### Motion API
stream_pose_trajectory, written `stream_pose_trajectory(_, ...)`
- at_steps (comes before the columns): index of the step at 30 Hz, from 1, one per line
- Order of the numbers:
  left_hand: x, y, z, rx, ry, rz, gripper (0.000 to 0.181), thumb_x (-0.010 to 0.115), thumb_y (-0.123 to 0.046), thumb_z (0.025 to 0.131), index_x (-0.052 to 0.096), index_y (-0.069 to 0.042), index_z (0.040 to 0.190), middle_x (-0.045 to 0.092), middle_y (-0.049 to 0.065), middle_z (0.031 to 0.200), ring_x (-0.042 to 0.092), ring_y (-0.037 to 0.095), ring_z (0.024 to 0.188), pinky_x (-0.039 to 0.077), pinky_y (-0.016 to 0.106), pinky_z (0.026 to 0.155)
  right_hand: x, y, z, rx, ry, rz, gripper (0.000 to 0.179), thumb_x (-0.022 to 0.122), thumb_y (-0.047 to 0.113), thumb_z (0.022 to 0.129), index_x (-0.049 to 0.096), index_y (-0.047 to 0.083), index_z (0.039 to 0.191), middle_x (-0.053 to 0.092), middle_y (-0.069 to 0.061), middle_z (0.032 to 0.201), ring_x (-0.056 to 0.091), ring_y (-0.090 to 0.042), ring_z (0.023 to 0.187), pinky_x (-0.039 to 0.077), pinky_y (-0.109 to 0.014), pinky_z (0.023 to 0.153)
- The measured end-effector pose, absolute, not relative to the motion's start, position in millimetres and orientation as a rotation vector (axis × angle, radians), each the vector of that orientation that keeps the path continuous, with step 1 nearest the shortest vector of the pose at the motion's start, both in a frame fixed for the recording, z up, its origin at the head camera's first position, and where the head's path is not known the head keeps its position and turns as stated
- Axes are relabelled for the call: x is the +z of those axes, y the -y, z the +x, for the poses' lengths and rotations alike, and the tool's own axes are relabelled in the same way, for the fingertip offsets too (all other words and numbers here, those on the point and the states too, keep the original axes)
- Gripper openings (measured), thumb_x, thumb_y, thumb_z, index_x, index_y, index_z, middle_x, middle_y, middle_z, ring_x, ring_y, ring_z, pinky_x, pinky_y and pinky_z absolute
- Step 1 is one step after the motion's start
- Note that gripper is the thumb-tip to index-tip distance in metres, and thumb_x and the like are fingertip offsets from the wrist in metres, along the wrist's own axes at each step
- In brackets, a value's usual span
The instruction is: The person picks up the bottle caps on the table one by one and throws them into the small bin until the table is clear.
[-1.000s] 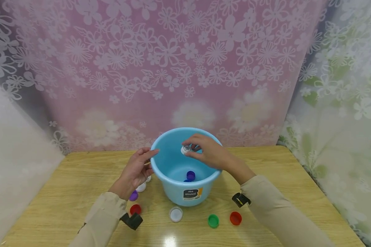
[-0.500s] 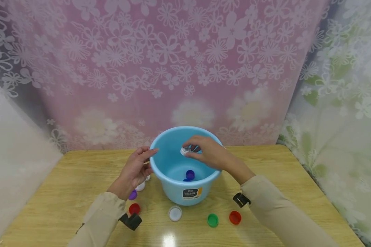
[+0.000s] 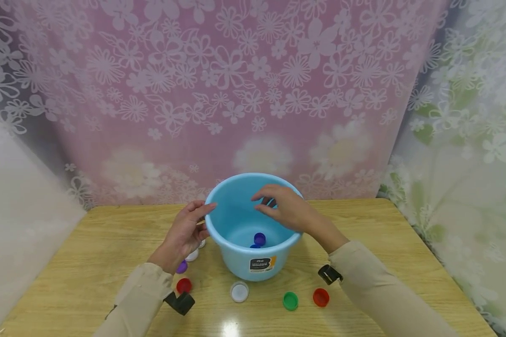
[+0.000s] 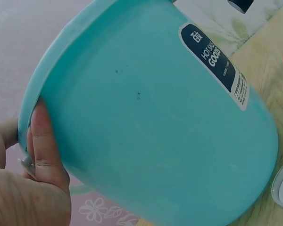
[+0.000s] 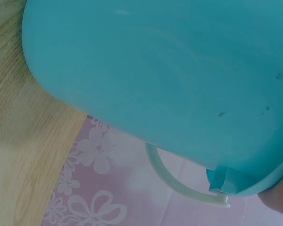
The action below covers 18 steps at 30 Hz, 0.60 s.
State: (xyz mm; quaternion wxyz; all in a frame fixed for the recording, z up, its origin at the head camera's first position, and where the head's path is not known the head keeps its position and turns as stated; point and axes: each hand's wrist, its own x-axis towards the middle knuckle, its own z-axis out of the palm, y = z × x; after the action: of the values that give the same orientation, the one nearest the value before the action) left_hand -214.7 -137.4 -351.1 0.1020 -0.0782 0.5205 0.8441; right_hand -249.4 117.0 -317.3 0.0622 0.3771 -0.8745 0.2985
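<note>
A light blue plastic bucket point(image 3: 234, 260) stands on the wooden table. My left hand point(image 3: 185, 231) grips its left rim, thumb over the inside and fingers beneath the lip outside, as the left wrist view also shows. Over the bucket's mouth hovers my right hand point(image 3: 286, 207), its fingers loosely curved and apart from the thumb, with nothing visible between them. A dark purple bottle cap point(image 3: 259, 239) and a blue cap point(image 3: 255, 246) lie at the bottom; the near rim partly hides the blue one. No white cap shows inside.
In front of the bucket lie a white cap point(image 3: 239, 292), a green cap point(image 3: 290, 301) and a red cap point(image 3: 321, 297). Beside my left wrist are another red cap point(image 3: 184, 285), a purple cap point(image 3: 182, 267) and white caps point(image 3: 192, 255). A pale handle point(image 5: 174, 183) hangs behind the bucket.
The white-and-clear cap that my right hand pinched above the bucket has left its fingers, which have parted slightly. My left hand stays on the rim.
</note>
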Motion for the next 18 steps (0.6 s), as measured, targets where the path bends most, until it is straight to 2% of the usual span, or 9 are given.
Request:
stream_pose_trajectory(10, -351, 136, -216, 2.485, -1.549, -0.24, 0.025, 0.067, -0.017, 0.092, 0.046, -0.011, 0.104, 0.054, 0.006, 0.089, 0.06, 0.011, 0.054, 0.049, 0.016, 0.049, -321, -125, -249, 1.026, 2.307, 1.086, 0.01, 0.063, 0.012, 0.093, 0.068, 0.009, 0.101, 0.063, 0.0, 0.099, 0.06, -0.01, 0.086, 0.054, -0.028, 0.074)
stream_pose_trajectory(14, -351, 136, -216, 2.478, -1.561, -0.23, 0.024, 0.066, -0.016, 0.092, 0.046, -0.01, 0.103, 0.053, 0.007, 0.088, 0.058, 0.01, 0.052, 0.046, 0.016, 0.047, -321, -133, -245, 0.996, 2.29, 1.099, 0.01, 0.065, 0.01, 0.092, 0.068, 0.01, 0.101, 0.063, 0.0, 0.1, 0.061, -0.009, 0.087, 0.053, -0.027, 0.076)
stream_pose_trajectory(18, -352, 137, -217, 2.478, -1.57, -0.228, 0.025, 0.067, -0.017, 0.091, 0.046, -0.011, 0.103, 0.054, 0.006, 0.087, 0.057, 0.009, 0.051, 0.046, 0.015, 0.047, -319, -144, -239, 1.007, 2.315, 1.077, 0.012, 0.065, 0.009, 0.091, 0.068, 0.01, 0.103, 0.061, -0.001, 0.106, 0.06, -0.013, 0.092, 0.053, -0.03, 0.079)
